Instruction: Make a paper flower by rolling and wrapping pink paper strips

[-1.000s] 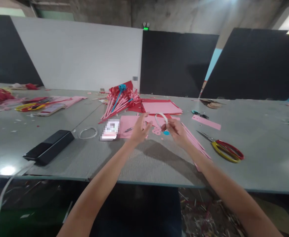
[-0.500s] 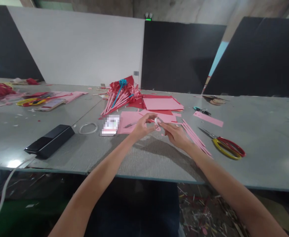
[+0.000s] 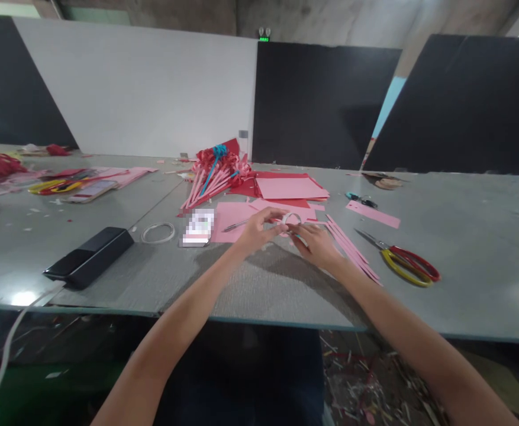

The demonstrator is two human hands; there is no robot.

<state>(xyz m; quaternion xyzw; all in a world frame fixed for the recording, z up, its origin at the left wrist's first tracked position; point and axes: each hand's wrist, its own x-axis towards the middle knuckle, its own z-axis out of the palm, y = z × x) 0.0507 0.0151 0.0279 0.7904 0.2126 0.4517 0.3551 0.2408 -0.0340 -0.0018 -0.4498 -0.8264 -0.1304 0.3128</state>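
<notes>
Your left hand (image 3: 255, 229) and right hand (image 3: 315, 241) meet just above the surface (image 3: 259, 284), and both sets of fingers close on a small white tape ring (image 3: 292, 219). The left thumb and forefinger pinch its left rim, the other left fingers curled loosely beneath; the right fingers (image 3: 301, 232) press together against its lower right edge. The ring stands nearly upright between the hands, its open face turned toward you, so its axis runs roughly from you toward the far wall. It is too small to tell whether a loose end of tape is lifted. Directly under and behind the ring lie pink paper sheets (image 3: 235, 218) with a pen (image 3: 236, 225) across them, and a fan of pink paper strips (image 3: 352, 251) runs from beside your right hand toward the near right. Beyond the strips, the red-and-yellow scissors (image 3: 403, 264) lie well apart from your right hand, blades pointing left toward the strips. To the left of your left hand sit a small blurred card (image 3: 198, 227), a second, larger white ring (image 3: 158, 232) lying flat, and a black case (image 3: 89, 256) near the front edge. Farther back are a stack of red and pink sheets (image 3: 288, 188) and a bundle of pink and red rolled sticks (image 3: 212, 173). The stretch of surface between your forearms and the front edge is bare grey, as is the wide area right of the scissors.
</notes>
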